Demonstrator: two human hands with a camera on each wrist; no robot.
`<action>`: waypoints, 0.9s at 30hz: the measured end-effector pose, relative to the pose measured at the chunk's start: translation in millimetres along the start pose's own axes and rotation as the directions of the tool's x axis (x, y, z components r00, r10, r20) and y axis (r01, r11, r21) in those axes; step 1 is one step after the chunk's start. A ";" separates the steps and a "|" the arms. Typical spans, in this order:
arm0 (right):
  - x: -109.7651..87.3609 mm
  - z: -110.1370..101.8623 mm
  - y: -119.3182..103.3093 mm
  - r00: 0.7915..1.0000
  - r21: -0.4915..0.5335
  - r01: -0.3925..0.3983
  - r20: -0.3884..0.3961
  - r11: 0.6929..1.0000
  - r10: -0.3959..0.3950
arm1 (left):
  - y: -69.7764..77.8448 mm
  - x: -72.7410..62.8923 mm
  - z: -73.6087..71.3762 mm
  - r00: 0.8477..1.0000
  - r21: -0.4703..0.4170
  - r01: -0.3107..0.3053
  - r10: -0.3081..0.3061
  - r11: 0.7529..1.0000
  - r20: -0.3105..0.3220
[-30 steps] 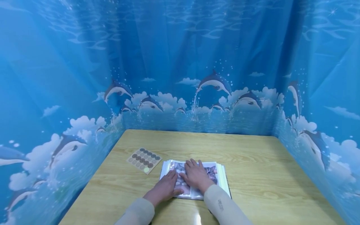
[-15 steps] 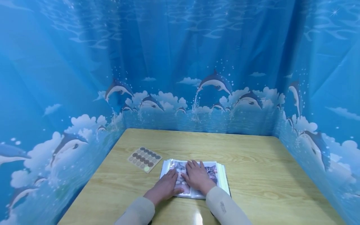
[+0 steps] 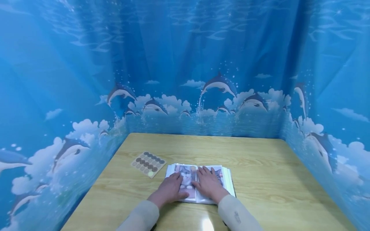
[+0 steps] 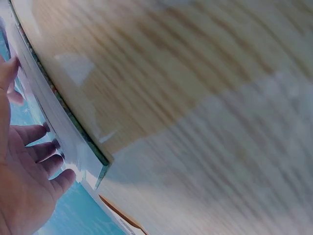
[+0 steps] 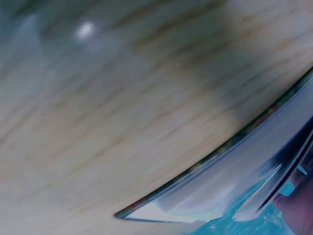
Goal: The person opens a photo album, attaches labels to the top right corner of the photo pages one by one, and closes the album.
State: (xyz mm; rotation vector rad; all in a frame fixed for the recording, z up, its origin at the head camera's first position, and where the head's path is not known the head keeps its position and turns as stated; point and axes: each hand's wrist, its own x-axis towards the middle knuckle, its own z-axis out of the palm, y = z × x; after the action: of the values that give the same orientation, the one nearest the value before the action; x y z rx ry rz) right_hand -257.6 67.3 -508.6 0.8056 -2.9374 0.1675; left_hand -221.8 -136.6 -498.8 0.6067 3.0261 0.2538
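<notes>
At the frame's lower middle, an open photo album (image 3: 188,175) is touched by the left hand (image 3: 170,190) and right hand (image 3: 208,183), nothing gripped. Pages are likely being smoothed; soft, flat pressing may be needed next.

Blue curtains (image 3: 176,48) are closing in a small booth, hanging along the far side and both flanks of a wood-grain bench (image 3: 257,163). Printed dolphins (image 3: 220,84) are leaping over white clouds (image 3: 276,98) and rippling water (image 3: 173,124) across the cloth. The curtains are hiding whatever room is lying beyond, so whether the booth is standing in a home, office or studio is remaining unclear.
</notes>
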 end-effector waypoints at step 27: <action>-34.8 -20.0 45.6 0.971 0.123 -0.236 0.058 0.964 0.231 | -6.3 2.8 -9.3 0.994 -0.155 0.104 -0.107 0.983 -0.015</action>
State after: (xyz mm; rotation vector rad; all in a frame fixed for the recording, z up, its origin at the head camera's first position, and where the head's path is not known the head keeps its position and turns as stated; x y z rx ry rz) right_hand -250.0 126.4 -496.6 0.4776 -3.0818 0.3646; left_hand -227.5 -142.7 -490.7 0.4335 3.0109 0.4865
